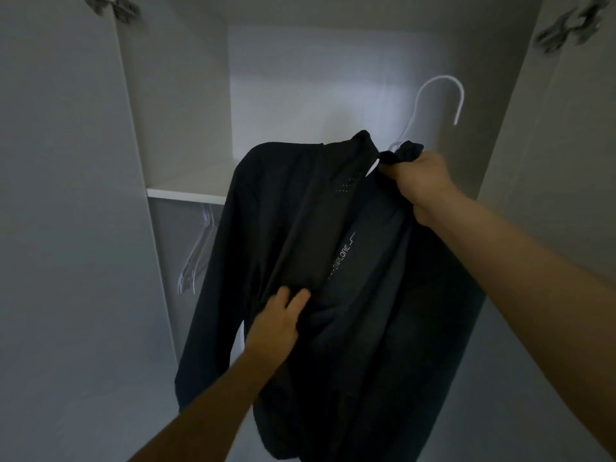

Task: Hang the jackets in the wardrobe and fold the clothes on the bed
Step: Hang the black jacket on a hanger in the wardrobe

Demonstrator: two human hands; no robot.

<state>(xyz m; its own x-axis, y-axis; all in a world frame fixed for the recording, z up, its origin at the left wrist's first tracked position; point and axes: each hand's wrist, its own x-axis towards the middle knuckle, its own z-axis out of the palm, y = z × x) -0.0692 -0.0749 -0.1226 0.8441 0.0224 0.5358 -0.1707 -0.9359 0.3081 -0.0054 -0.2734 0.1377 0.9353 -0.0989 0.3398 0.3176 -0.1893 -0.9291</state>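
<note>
Jacket: a dark jacket [300,228] hangs open-fronted on a white hanger [443,95], held up in front of the open wardrobe [180,95], not on any rail; small white lettering runs down the inner edge of the front
Hanger: only its hook shows clearly, curving up above the collar and free in the air; the shoulders of it are hidden under the cloth
Right hand: the right hand [420,181] is raised at the collar, fingers curled tight round a bunch of dark fabric at the neck, right below the hook; it carries the weight of the garment
Left hand: the left hand [280,321] is lower, at the front opening, fingers reaching onto the left front panel and thumb alongside; it seems to pinch the edge, though the blur makes the grip hard to read
Wardrobe: white interior, lit at the back, with a shelf [186,195] on the left side
Spare hangers: a few empty white hangers [196,255] hang under that shelf, just left of the jacket's sleeve
Doors: hinges [116,5] show at both top corners
</note>
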